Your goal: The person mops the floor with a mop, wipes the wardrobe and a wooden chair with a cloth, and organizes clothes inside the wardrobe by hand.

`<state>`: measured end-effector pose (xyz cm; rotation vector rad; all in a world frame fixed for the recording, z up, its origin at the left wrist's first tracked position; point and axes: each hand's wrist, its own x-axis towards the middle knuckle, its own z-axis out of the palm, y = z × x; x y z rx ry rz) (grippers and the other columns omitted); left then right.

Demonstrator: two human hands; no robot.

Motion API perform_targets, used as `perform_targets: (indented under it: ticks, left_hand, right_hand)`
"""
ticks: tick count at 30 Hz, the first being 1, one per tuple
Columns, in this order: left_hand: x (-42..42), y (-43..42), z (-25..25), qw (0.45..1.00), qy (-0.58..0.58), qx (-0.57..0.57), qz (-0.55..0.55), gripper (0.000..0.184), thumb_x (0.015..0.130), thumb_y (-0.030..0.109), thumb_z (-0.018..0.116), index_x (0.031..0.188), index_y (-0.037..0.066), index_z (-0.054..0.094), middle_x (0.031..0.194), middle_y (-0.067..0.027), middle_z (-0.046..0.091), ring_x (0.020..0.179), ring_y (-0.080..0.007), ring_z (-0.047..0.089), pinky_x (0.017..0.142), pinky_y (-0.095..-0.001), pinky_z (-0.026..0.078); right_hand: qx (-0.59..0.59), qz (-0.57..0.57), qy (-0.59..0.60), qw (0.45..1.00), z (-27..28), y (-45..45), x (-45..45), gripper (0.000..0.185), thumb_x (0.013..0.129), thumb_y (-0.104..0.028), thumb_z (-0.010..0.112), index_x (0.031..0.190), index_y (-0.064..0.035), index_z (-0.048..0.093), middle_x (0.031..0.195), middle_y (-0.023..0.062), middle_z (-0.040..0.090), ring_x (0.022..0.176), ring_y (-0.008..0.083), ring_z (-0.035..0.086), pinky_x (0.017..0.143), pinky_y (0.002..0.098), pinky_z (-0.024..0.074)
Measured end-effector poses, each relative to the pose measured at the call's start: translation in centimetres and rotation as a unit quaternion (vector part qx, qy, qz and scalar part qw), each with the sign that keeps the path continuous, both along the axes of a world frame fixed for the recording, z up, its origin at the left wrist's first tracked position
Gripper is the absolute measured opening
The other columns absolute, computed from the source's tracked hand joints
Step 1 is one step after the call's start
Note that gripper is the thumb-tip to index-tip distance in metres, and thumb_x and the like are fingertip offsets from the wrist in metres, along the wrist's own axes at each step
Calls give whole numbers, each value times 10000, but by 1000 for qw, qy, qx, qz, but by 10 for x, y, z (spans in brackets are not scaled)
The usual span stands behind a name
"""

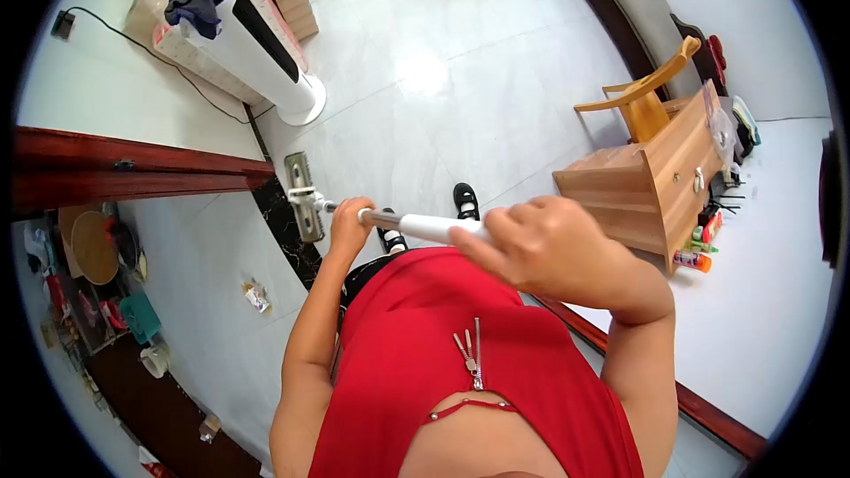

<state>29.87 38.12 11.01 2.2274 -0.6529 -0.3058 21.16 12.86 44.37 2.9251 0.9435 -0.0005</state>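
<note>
Pole (432, 227) in both hands (553, 243), bottle label (687, 258) unreadable

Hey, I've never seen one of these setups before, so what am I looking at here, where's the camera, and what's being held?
There's no machine here, just a person with bare hands. The single picture comes from a camera worn on their head, looking down past their red top. The left hand grips a metal pole near a flat, mop-like head; the right hand holds its white handle. Around them is a pale, shiny floor. On it stand a tall white appliance with dark cloth on top, a wooden chair and a wooden cabinet.
</note>
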Motion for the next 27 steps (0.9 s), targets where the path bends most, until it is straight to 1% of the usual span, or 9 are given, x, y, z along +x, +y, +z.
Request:
perform_targets:
  ticks: [2, 5, 12, 15, 17, 18, 21, 22, 27]
  left_hand:
    - [-4, 23, -8, 1000, 5, 17, 7, 132, 804, 165, 722, 819, 56, 650, 840, -122, 662, 842, -353, 596, 754, -440, 456]
    - [-11, 51, -16, 998, 25, 60, 16, 153, 793, 181, 733, 859, 63, 663, 873, -115, 678, 883, -340, 614, 801, -444, 456]
    - [-22, 61, -49, 986, 50, 157, 30, 147, 771, 134, 704, 909, 87, 686, 933, -97, 699, 949, -315, 634, 854, -439, 445]
    - [-24, 34, -63, 981, 23, 193, 0, 150, 785, 187, 696, 914, 111, 702, 910, -117, 701, 942, -328, 639, 826, -468, 442]
    - [-33, -5, -48, 973, 27, 226, -29, 168, 793, 247, 690, 904, 122, 709, 863, -127, 695, 896, -346, 643, 800, -486, 440]
    - [-41, -31, -31, 984, 3, 174, -27, 186, 786, 287, 690, 878, 126, 705, 825, -127, 687, 856, -359, 642, 771, -492, 444]
    - [-62, -102, -25, 996, -16, 79, -25, 125, 744, 235, 728, 830, 152, 687, 784, -107, 677, 778, -323, 642, 715, -476, 459]
    - [-69, -127, -15, 992, -1, 121, -32, 111, 750, 234, 723, 812, 154, 678, 757, -107, 666, 768, -316, 642, 712, -467, 461]
    - [-90, -201, 28, 997, 11, 54, -49, 63, 783, 184, 689, 795, 131, 657, 698, -102, 645, 738, -315, 644, 699, -458, 447]
  right_hand:
    - [20, 33, -9, 999, -17, 11, 5, 106, 832, -151, 610, 884, -59, 610, 612, -1, 518, 504, 123, 573, 424, 275, 435]
    - [35, 51, 1, 998, -44, 22, 4, 274, 830, -138, 619, 1091, -66, 660, 639, -11, 498, 501, 113, 552, 425, 259, 431]
    - [31, 76, -32, 996, -113, 2, -4, 99, 833, -161, 622, 870, -69, 613, 590, 0, 497, 470, 141, 552, 414, 281, 435]
    - [105, 38, 2, 994, -120, -42, -9, 128, 846, -181, 619, 935, -91, 634, 637, 2, 515, 499, 149, 567, 434, 285, 448]
    - [112, 2, 2, 994, -102, -82, -20, 185, 847, -223, 631, 1002, -123, 645, 703, 2, 533, 564, 149, 593, 472, 291, 468]
    - [103, -22, 30, 994, -90, -106, -29, 262, 822, -252, 665, 1064, -153, 648, 752, -3, 540, 620, 151, 605, 528, 299, 486]
    - [94, -69, 84, 990, -38, -169, -39, 381, 719, -218, 741, 1086, -158, 661, 738, 28, 543, 670, 190, 619, 587, 346, 487]
    - [92, -75, 85, 989, -29, -186, -43, 404, 707, -221, 750, 1097, -153, 667, 741, 24, 545, 678, 195, 614, 600, 357, 479]
    - [51, -88, 83, 991, 19, -228, -40, 440, 699, -246, 750, 1128, -175, 687, 740, -3, 536, 678, 192, 586, 600, 346, 439]
